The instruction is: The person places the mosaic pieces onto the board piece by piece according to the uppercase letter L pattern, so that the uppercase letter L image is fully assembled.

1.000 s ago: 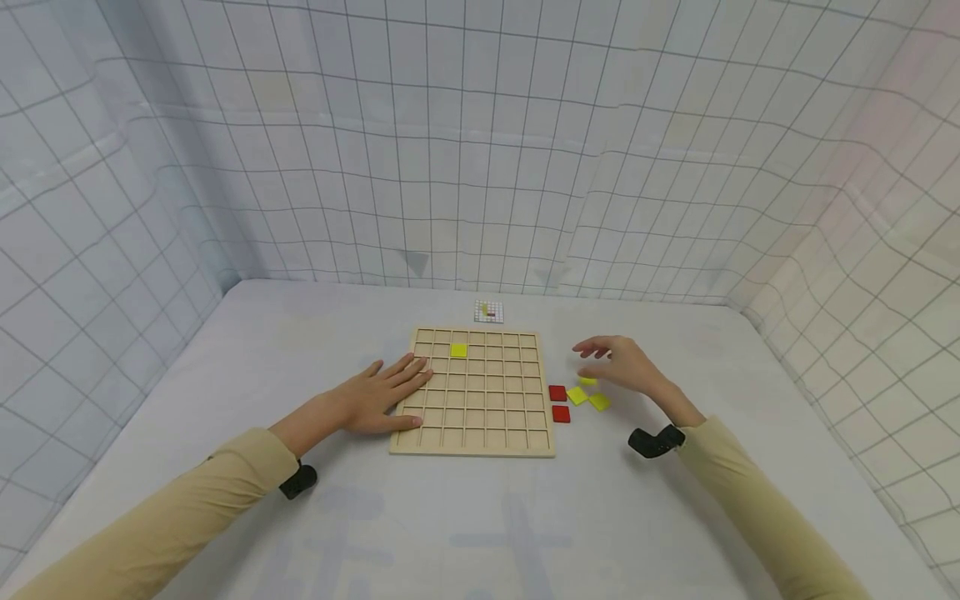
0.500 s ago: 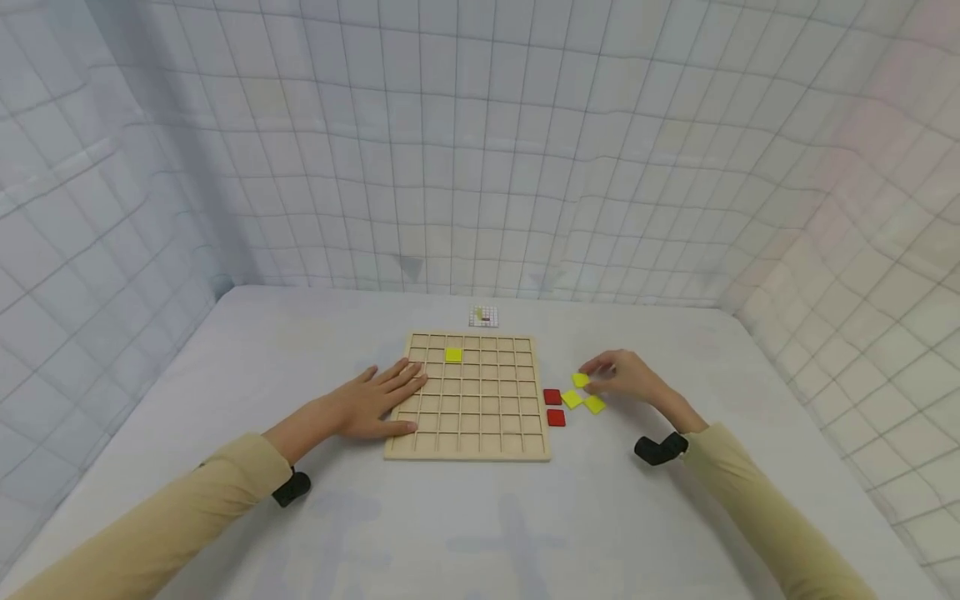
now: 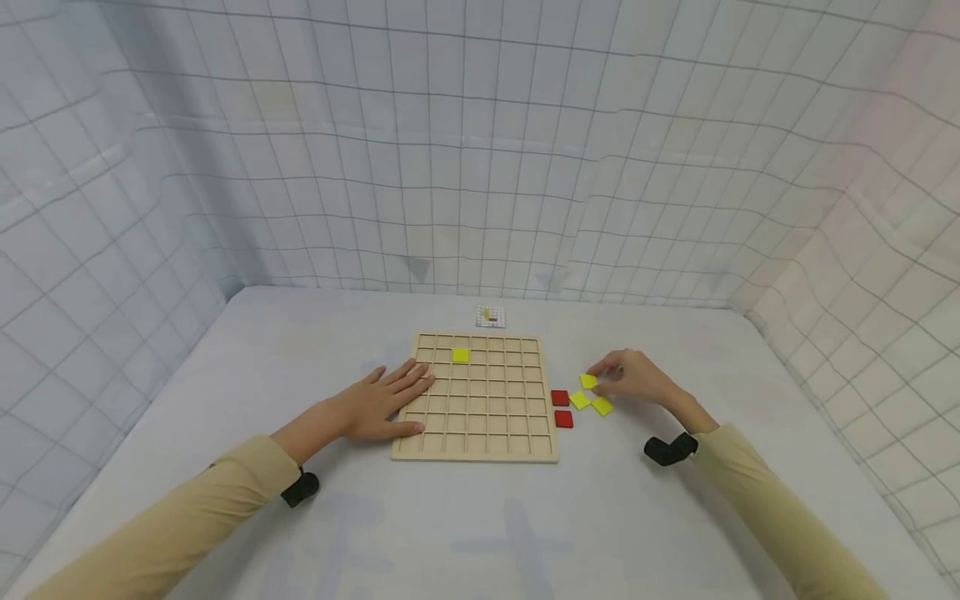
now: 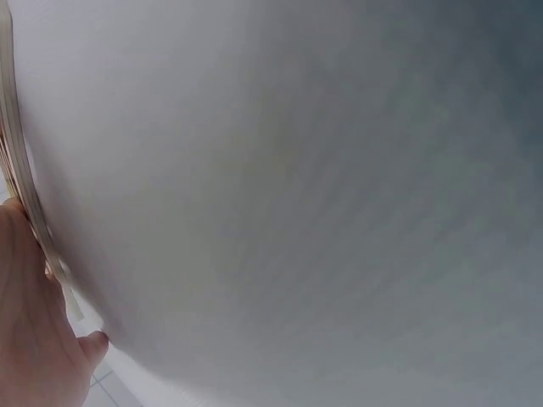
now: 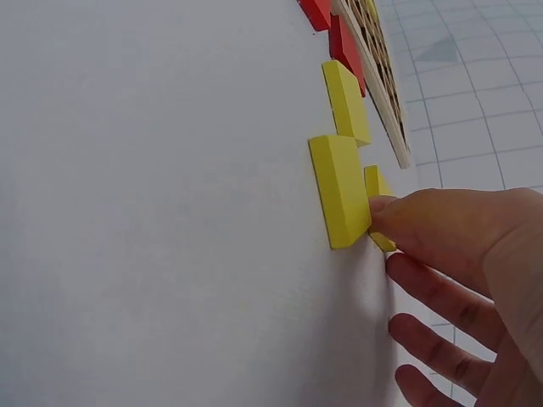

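A wooden grid board (image 3: 480,429) lies on the table with one yellow tile (image 3: 461,356) in a cell of its second row from the back. My left hand (image 3: 375,407) rests flat on the board's left side, fingers spread. To the right of the board, my right hand (image 3: 636,377) pinches the farthest loose yellow tile (image 3: 588,381) between thumb and index finger, the other fingers loosely bent. In the right wrist view the thumb partly hides that tile. Two more yellow tiles, the nearer one (image 5: 341,193) bigger in that view, lie just beside it.
Two red tiles, one behind (image 3: 560,398) and one in front (image 3: 563,419), lie along the board's right edge. Behind the board is a small card (image 3: 491,317) with a printed coloured grid. White grid-patterned curtains (image 3: 480,167) enclose the table at the back and sides.
My right hand has come down onto the farthest yellow tile, its thumb and index finger closing on either side of it. My left hand has stayed on the board.
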